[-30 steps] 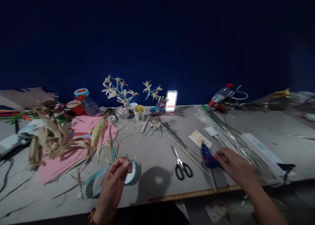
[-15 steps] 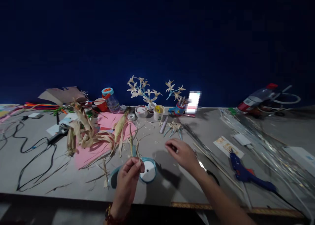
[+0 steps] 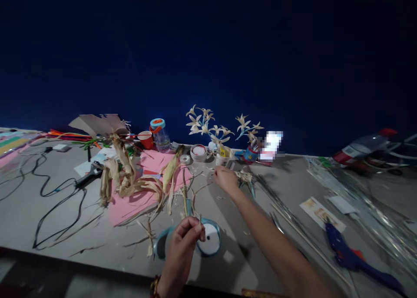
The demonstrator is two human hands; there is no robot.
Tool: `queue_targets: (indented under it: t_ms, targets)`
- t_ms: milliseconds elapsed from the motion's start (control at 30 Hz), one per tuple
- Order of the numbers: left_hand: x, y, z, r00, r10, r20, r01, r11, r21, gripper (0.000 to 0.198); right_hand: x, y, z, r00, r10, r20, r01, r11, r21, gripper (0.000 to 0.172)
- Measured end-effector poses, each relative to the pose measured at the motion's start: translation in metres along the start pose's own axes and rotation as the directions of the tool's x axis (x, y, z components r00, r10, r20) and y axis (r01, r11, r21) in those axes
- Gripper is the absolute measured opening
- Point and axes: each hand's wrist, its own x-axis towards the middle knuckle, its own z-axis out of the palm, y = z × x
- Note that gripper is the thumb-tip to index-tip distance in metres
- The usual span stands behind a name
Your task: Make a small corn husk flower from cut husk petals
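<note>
My left hand is over the near part of the table, thumb and fingers pinched round a thin pale strip that sticks up from the fingertips. Just behind it lie two blue tape rolls, one with a white disc face, the other partly hidden by the hand. My right hand reaches forward, fingers curled together, just in front of a white cup with something yellow in it. Whatever those fingers hold is hidden. A small bunch of pale petals with blue stems lies beside the right wrist.
Dried corn husks lie on pink paper at left. Pale flower sprays stand at the back, near a water bottle. To the right are wires, a blue glue gun and clear plastic wrap.
My right hand has moved forward to the white cup, its arm stretching further over the table. My left hand keeps its pinch. The view has turned slightly left.
</note>
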Motion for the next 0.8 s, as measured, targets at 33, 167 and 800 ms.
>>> queue_targets:
  t_ms: [33,167,800]
  targets:
    - [0.001,0.001,-0.001,1.0,0.002,-0.008,-0.002,1.0,0.002,0.03,0.0,0.002,-0.001,1.0,0.015,0.0,-0.015,0.994,0.111,0.032]
    - [0.004,0.006,0.001,0.999,-0.004,-0.034,0.005,1.0,0.013,0.031,-0.02,0.008,-0.008,0.997,0.048,0.054,-0.072,0.783,0.618,0.026]
    - [-0.004,0.004,0.055,0.996,-0.067,0.059,0.068,0.997,-0.029,0.025,-0.161,-0.006,-0.053,0.987,0.04,0.154,-0.148,-0.124,0.981,0.025]
